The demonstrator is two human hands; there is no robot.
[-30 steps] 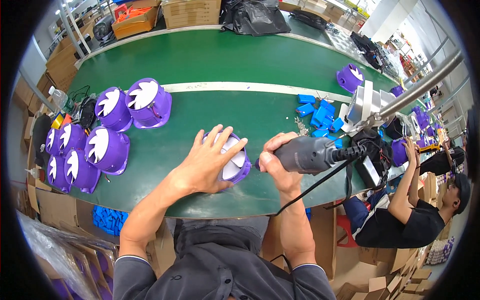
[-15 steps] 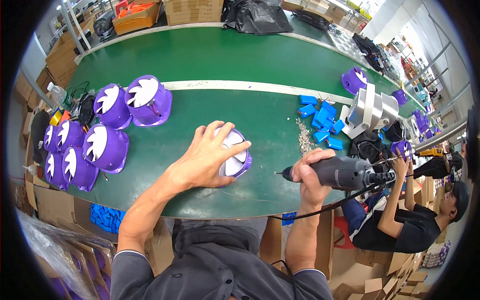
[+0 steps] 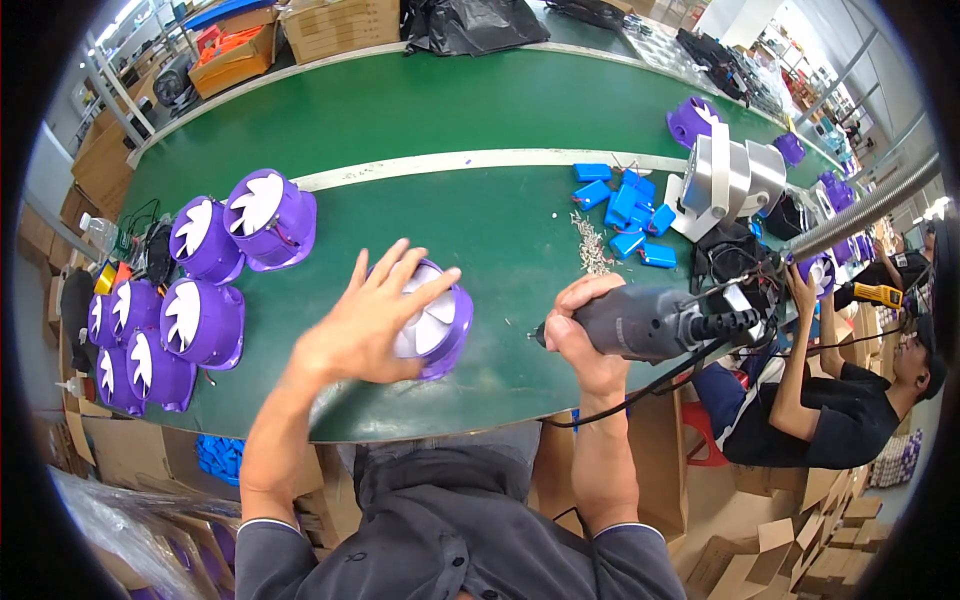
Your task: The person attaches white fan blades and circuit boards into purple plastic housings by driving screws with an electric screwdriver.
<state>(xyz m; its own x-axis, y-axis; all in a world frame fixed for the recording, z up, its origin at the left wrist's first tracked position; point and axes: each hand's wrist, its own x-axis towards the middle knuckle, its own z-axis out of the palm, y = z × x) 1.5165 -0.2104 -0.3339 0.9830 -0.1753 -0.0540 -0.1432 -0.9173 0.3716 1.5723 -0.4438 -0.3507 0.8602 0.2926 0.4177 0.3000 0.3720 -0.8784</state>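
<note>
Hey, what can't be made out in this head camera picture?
In the head view:
Fan's left side: behind the left hand.
Driver's gripped part: covered by the right hand.
Loose bits: too small to identify.
Lower blue packs: partly hidden by the table.

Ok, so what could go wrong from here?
The driver in the right hand points toward the left hand, which is spread over the fan, so a slip forward might catch it. The cord crosses the right forearm in this view and could snag. The loose screws lie near the driver, so a bump might scatter them.
</note>
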